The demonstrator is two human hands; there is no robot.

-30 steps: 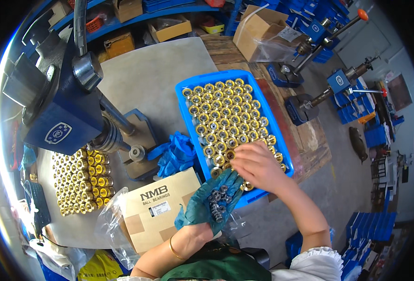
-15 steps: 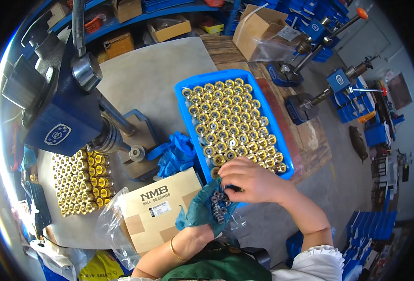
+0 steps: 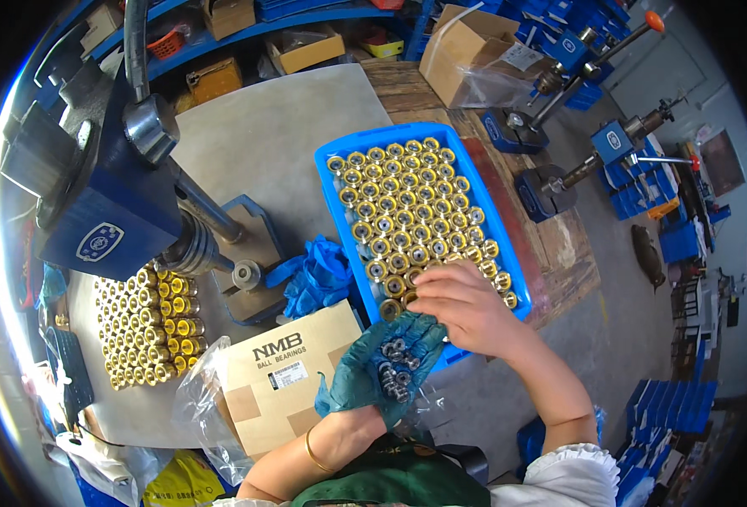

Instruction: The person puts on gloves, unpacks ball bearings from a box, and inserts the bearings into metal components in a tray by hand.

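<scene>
My left hand point(image 3: 365, 374), in a thin teal glove, is cupped palm up below the near end of a blue tray point(image 3: 518, 253). Several small steel ball bearings point(image 3: 396, 369) lie in its palm, some lined up in a short row. Bare and bent at the fingers, my right hand point(image 3: 466, 311) hovers over the tray's near rows. Its fingertips are pinched together by the brass sleeves point(image 3: 407, 203) standing upright there; whatever they grip is hidden. Many of these sleeves show a dark or silvery centre.
Left of the tray stands a blue bench press point(image 3: 107, 198), with a crumpled blue glove point(image 3: 316, 275) by its base. More brass sleeves point(image 3: 145, 329) stand in rows behind it. A carton point(image 3: 289, 372) in clear plastic sits beside my left hand. Other presses point(image 3: 614, 148) stand at the far right.
My right hand has moved from the left palm right and forward to the tray's sleeves. The left hand has opened flatter, showing more of the bearings.
</scene>
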